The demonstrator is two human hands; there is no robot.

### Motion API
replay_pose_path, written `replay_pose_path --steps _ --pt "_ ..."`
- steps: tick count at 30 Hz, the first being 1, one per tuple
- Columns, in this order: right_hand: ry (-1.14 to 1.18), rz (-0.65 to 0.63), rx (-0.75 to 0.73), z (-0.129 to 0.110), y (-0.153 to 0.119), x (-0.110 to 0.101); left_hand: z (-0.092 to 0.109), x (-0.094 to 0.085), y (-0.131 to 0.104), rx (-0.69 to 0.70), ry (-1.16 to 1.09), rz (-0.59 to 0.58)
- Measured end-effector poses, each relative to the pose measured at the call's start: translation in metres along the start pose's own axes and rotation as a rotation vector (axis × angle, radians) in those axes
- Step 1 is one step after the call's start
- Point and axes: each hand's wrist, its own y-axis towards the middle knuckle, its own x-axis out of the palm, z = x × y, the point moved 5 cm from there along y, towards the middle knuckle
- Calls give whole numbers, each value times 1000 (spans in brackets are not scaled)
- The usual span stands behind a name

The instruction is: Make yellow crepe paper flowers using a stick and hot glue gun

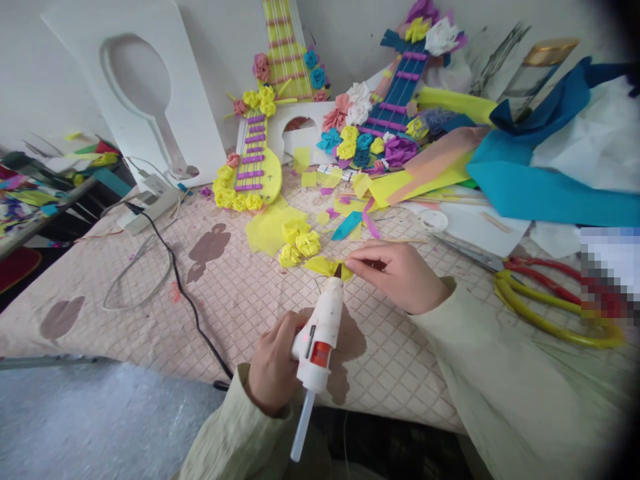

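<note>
My left hand (pixel 276 363) is wrapped round the handle of a white hot glue gun (pixel 325 320), a clear glue stick (pixel 303 427) poking out of its rear. The gun's nozzle touches or nearly touches a strip of yellow crepe paper (pixel 323 266). My right hand (pixel 393 270) pinches the right end of that strip between thumb and fingers, just above the cloth. Just beyond the strip lie several yellow paper flowers (pixel 299 243), beside a flat yellow paper sheet (pixel 270 227).
Decorated paper guitars, one yellow (pixel 265 175) and one blue (pixel 393 100), stand at the back. Large scissors (pixel 550 293) lie at the right near blue crepe paper (pixel 545 180). A black cord (pixel 187 300) and a power strip (pixel 153 207) are at the left, before a white cut-out board (pixel 193 100).
</note>
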Motion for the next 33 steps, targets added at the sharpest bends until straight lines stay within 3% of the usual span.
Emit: replay_pose_path --steps 33 --pt "-35 43 -15 -1 -1 -3 -7 -1 2 -72 -43 17"
